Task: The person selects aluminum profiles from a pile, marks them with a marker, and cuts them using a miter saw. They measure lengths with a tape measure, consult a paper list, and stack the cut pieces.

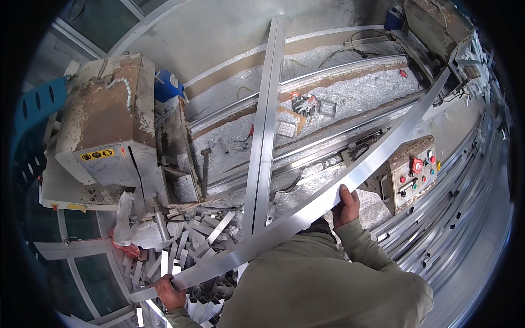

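A long, flat-faced aluminium profile [306, 210] runs across in front of my body, from the lower left up to the far right. Close to its lower left end, my left hand [170, 292] is closed around it. My right hand [346, 206] grips its near edge farther along, to the right of my chest; some of the fingers are hidden behind the metal. The profile's far end reaches up near the machine at the upper right. Past it, two long aluminium profiles [265, 126] stand side by side, leaning toward the back wall.
A worn machine head [106, 104] stands at left, another [437, 24] at upper right. A control box [413, 175] with a red emergency button is right of centre. Cut offcuts [191, 243] pile up at lower left. Long profiles [454, 218] lie stacked along the right. A calculator [286, 128] rests on the chip-covered bed.
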`<state>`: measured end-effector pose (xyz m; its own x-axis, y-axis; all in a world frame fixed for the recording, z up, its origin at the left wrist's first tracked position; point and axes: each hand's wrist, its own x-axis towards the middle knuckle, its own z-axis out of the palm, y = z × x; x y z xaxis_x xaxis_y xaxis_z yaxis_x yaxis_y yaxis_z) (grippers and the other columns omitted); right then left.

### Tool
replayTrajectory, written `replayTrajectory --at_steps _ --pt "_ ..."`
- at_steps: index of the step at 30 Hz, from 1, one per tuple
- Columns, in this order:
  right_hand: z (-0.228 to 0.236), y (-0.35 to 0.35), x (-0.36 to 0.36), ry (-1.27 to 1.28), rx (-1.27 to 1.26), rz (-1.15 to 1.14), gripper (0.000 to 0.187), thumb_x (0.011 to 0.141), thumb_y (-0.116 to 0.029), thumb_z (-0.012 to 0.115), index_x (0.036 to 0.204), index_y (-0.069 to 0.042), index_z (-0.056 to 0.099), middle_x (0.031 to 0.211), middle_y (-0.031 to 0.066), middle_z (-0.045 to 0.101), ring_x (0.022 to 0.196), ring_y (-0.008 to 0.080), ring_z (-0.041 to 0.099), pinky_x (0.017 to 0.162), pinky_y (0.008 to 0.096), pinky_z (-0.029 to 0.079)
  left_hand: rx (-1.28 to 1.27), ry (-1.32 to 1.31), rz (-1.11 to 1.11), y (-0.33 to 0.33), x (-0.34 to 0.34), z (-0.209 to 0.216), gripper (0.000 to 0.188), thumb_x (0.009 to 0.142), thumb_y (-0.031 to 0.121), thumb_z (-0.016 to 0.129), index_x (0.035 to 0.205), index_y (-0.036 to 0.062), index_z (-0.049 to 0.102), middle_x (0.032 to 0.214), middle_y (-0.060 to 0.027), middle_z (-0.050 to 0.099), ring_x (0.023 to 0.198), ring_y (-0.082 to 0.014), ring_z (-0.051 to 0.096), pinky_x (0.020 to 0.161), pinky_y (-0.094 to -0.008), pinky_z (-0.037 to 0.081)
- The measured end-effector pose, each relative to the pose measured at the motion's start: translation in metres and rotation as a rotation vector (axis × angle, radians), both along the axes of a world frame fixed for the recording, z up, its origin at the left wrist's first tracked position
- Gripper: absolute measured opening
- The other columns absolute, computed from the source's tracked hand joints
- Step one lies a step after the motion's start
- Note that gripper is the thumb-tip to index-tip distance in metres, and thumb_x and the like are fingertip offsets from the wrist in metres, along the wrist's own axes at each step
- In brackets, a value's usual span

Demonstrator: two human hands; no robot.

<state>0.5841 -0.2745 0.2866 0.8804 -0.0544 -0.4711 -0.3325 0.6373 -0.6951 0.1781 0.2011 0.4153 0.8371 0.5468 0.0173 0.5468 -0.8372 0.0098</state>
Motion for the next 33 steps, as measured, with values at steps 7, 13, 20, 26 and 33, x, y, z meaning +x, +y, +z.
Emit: replayTrajectory --at_steps 7,13,20,26,33 --pt "-0.041 0.109 0.038 0.142 -0.261 0.524 0.062 0.091 -0.033 0.086 0.128 0.003 0.05 0.108 0.012 0.065 0.089 0.0181 0.065 0.071 0.0391 0.058 -0.229 0.014 0.218 -0.057 -0.135 -0.075 0.02 0.076 0.022 0.083 0.08 0.0085 0.069 0.073 -0.0113 0.069 0.069 -0.0299 0.067 0.065 -0.0434 0.054" --pt "-0.119 0.214 0.114 0.075 -0.37 0.641 0.062 0.089 -0.027 0.089 0.127 0.009 0.056 0.1 0.0138 0.071 0.076 0.0196 0.069 0.059 0.0355 0.057 -0.347 0.194 0.527 -0.093 -0.219 -0.24 0.051 0.084 0.042 0.078 0.115 0.0027 0.066 0.105 -0.0218 0.07 0.101 -0.0431 0.067 0.09 -0.0554 0.052" --pt "-0.152 0.277 0.139 0.148 -0.46 0.755 0.062 0.088 -0.031 0.088 0.129 0.007 0.059 0.109 0.0179 0.072 0.09 0.0284 0.072 0.067 0.0446 0.06 -0.347 -0.052 0.422 -0.145 -0.216 -0.332 0.052 0.087 0.04 0.076 0.121 0.0034 0.064 0.11 -0.0193 0.069 0.11 -0.0424 0.064 0.096 -0.0567 0.047" --pt "-0.207 0.292 0.145 0.154 -0.86 1.025 0.064 0.091 -0.046 0.08 0.125 0.007 0.068 0.116 0.0264 0.074 0.102 0.0337 0.075 0.082 0.0489 0.061 -0.435 -0.102 0.513 -0.152 -0.187 -0.355 0.057 0.087 0.042 0.075 0.126 0.003 0.063 0.116 -0.0196 0.068 0.113 -0.0426 0.063 0.098 -0.0563 0.047" --pt "-0.226 0.246 0.038 -0.04 -1.002 1.276 0.063 0.092 -0.048 0.073 0.122 0.007 0.071 0.099 0.0229 0.077 0.09 0.0341 0.076 0.083 0.0444 0.063 -0.429 -0.175 0.485 -0.155 -0.16 -0.353 0.063 0.088 0.045 0.072 0.133 0.0025 0.061 0.123 -0.02 0.067 0.118 -0.0429 0.062 0.101 -0.0558 0.046"
